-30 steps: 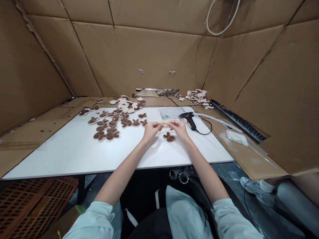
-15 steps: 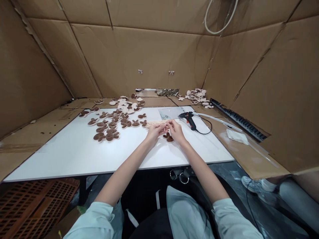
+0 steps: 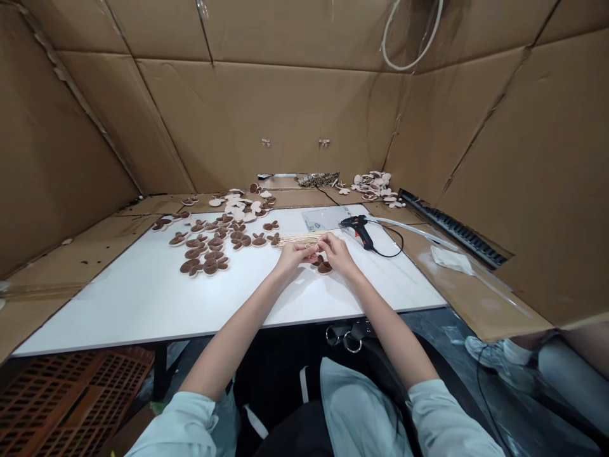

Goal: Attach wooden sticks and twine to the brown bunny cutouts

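Left hand (image 3: 292,257) and right hand (image 3: 339,252): bare, working close together, fingertips gathering a bundle of thin wooden sticks (image 3: 299,239) lying on the white tabletop (image 3: 143,317). Brown-and-cream felt bunny-shaped piece (image 3: 324,266) is sitting just below the right hand; hot glue gun (image 3: 362,231) is resting nearby beside a clear plastic sleeve (image 3: 321,219). Orange lattice crate (image 3: 71,406) is standing below the table, contents not showing.

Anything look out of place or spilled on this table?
Mostly orderly, but the pale cut-outs look untidy: they lie in a loose, overlapping scatter across the far edge of the white board and onto the cardboard, whereas the brown cut-outs sit flat on the board.
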`<state>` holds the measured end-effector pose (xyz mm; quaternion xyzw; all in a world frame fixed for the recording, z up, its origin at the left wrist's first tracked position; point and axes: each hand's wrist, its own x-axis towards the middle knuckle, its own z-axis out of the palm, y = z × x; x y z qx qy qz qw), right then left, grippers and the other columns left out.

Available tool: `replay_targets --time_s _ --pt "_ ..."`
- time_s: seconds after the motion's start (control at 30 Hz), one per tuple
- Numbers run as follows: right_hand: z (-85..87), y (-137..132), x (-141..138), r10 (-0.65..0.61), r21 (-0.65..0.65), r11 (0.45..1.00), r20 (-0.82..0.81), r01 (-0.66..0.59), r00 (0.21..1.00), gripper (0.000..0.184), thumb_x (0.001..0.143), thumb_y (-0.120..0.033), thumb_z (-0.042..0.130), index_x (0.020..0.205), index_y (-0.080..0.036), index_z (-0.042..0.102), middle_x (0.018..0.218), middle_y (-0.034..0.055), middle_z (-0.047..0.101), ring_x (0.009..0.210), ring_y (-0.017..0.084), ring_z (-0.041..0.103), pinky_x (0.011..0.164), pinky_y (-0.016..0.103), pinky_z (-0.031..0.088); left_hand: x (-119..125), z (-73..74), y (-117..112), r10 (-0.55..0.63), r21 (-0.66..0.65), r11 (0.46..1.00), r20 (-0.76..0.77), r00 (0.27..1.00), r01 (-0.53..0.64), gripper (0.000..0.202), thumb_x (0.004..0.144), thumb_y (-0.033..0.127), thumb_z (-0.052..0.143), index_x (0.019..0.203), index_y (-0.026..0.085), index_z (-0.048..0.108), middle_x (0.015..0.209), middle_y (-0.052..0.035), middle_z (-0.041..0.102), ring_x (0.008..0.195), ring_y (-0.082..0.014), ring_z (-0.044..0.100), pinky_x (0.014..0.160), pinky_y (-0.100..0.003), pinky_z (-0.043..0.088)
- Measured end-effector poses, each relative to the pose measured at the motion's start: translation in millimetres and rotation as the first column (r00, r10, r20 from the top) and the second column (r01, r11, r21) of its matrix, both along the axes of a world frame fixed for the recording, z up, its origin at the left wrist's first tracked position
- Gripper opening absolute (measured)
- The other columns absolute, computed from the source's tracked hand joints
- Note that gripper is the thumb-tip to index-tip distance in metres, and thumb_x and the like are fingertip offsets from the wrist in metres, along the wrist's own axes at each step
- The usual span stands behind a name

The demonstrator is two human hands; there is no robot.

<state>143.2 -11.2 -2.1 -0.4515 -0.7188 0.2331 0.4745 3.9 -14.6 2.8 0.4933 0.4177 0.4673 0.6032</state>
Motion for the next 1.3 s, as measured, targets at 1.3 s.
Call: replay_targets --time_s 1.3 --pt "-2.7 6 0 0.097 -0.161 0.978 -0.223 -0.135 0.970 0.027 0.070 -0.044 0.054 0.061 -0.018 0.056 0.062 0.0011 0.059 0.058 0.013 0.055 0.059 0.028 0.046 -8 -8.6 5 -0.117 0.182 0.974 -0.111 0.987 0.136 0.021 0.052 0.029 0.074 0.061 0.011 0.067 0.059 -0.0037 0.063 0.058 -0.0130 0.056 0.063 -0.029 0.046"
